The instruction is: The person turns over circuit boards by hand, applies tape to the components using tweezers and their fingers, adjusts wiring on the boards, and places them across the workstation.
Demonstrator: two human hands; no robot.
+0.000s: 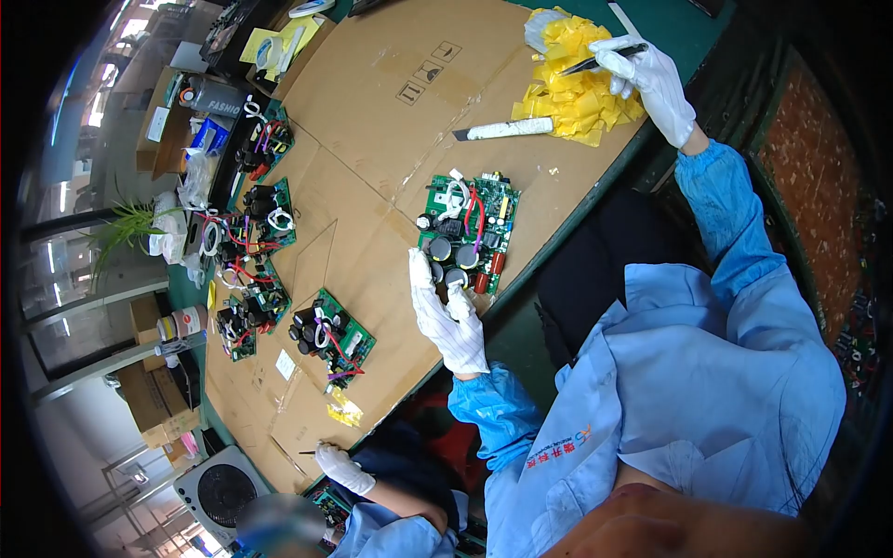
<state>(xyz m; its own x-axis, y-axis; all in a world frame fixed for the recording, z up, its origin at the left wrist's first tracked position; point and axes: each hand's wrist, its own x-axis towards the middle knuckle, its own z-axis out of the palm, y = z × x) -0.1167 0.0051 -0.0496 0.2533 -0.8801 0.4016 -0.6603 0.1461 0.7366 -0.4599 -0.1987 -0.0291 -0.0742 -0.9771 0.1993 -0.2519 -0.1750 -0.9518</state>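
Note:
My left hand point(446, 321), in a white glove, rests at the lower edge of a green circuit board point(502, 206). Its fingers are apart and touch the board near the round capacitors. The board lies flat on the cardboard and carries red and white wires. My right hand point(646, 79), also gloved, holds dark tweezers point(605, 59) over a heap of yellow tape pieces point(581, 102). Whether the tweezer tips grip a piece is too small to tell. A cutter knife point(507, 129) lies between the heap and the board.
Several more circuit boards point(332, 337) lie along the left side of the cardboard point(372, 167). A co-worker's gloved hand point(344, 469) is at the bottom, near a small yellow piece point(344, 407). Tape rolls point(270, 53) and a bottle point(212, 96) stand at the upper left.

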